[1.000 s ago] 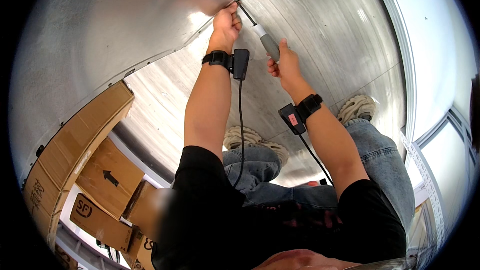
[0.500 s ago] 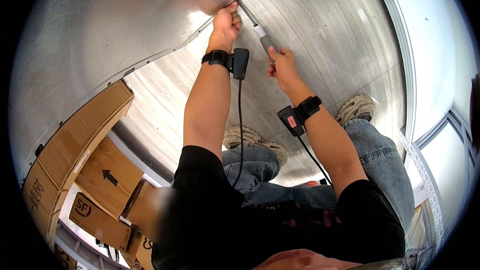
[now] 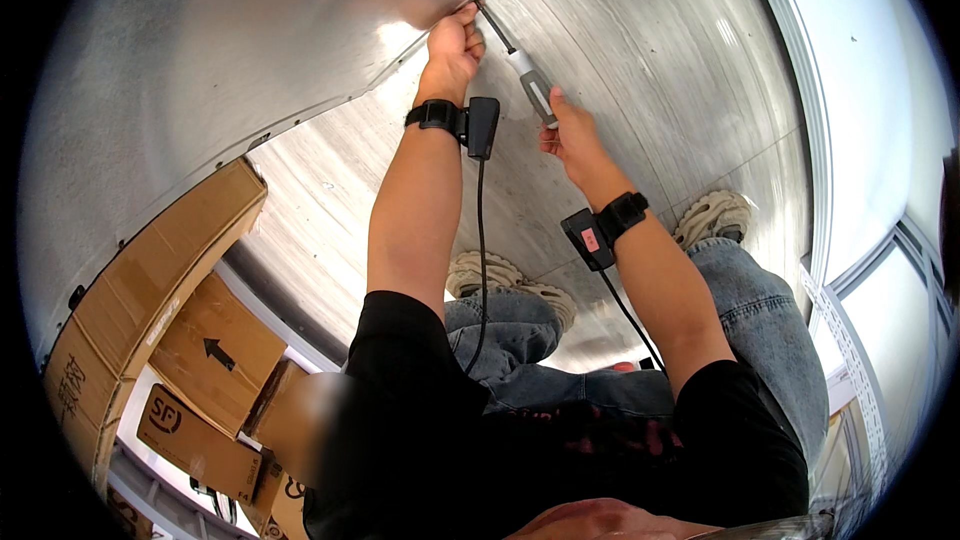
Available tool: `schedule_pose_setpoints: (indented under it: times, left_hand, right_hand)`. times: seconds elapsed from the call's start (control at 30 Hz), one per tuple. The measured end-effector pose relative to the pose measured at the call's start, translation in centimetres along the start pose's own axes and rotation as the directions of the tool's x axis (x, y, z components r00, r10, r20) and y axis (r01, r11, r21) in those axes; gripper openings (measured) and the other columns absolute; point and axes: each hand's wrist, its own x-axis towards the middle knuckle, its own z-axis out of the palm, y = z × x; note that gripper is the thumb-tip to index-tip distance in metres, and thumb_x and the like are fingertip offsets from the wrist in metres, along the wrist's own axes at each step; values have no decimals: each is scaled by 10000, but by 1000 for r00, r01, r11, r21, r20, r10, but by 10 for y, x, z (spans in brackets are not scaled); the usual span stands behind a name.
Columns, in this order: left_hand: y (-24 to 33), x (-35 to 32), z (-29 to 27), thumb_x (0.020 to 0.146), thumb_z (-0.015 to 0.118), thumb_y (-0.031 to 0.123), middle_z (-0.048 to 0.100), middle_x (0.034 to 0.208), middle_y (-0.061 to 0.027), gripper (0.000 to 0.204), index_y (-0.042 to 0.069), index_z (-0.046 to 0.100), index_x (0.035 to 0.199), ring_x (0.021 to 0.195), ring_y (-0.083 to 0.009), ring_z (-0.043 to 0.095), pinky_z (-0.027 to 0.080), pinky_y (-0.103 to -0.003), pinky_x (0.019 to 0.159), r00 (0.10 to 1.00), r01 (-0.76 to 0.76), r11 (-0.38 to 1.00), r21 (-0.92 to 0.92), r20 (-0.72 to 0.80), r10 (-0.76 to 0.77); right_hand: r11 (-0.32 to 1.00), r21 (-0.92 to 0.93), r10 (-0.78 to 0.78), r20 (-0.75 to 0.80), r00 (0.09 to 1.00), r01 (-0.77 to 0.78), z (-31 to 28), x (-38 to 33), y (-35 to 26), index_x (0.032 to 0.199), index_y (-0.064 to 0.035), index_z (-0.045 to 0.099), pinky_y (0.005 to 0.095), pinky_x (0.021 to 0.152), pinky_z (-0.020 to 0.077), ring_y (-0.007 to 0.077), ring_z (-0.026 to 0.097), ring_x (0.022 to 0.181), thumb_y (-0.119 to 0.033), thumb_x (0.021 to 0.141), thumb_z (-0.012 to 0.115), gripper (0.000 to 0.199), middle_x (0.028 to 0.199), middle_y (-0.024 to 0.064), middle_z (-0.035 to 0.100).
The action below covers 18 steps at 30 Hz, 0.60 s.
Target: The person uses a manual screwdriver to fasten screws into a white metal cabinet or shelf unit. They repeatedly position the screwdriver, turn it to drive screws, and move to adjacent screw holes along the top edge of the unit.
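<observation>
A screwdriver point(image 3: 531, 79) with a grey and white handle slants across the upper middle, its dark shaft reaching up to the lower edge of a large metal panel point(image 3: 250, 50). My left hand point(image 3: 456, 44) is closed at that edge, its fingers pinched around the shaft's tip; whatever they hold there is hidden. Lower and to the right, my right hand point(image 3: 572, 133) grips the end of the screwdriver's handle, thumb along its side and fingers curled beneath.
Cardboard boxes point(image 3: 215, 340) stand at the lower left beside the panel. Wood-look floor point(image 3: 640, 70) lies under my hands, with my shoes point(image 3: 712, 218) on it. White framing point(image 3: 850, 70) runs along the right. Black cables point(image 3: 482, 260) hang from both wristbands.
My right hand has shifted slightly back toward the handle's end and its thumb has straightened. The handle has turned, showing a pale stripe. My left hand stays almost still.
</observation>
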Motion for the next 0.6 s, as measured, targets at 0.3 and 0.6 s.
schedule_pose_setpoints:
  times: [0.3, 0.6]
  left_hand:
    - [-9, -2, -1, 932, 500, 145, 243, 523, 77, 115, 80, 584, 886, 425, -68, 193, 165, -238, 409, 998, -64, 996, 54, 3, 64]
    - [-15, -11, -2, 940, 508, 197, 336, 504, 50, 241, 11, 656, 901, 428, -78, 238, 196, -257, 406, 992, -115, 938, 328, 82, 93]
  right_hand:
    - [985, 58, 160, 60, 985, -163, 11, -7, -8, 811, -22, 555, 290, 450, 396, 128, 426, 478, -533, 927, 415, 542, 597, 22, 447]
    - [991, 49, 119, 149, 982, -127, 10, -9, -6, 876, -29, 520, 291, 507, 388, 149, 433, 549, -537, 920, 426, 519, 686, 40, 466]
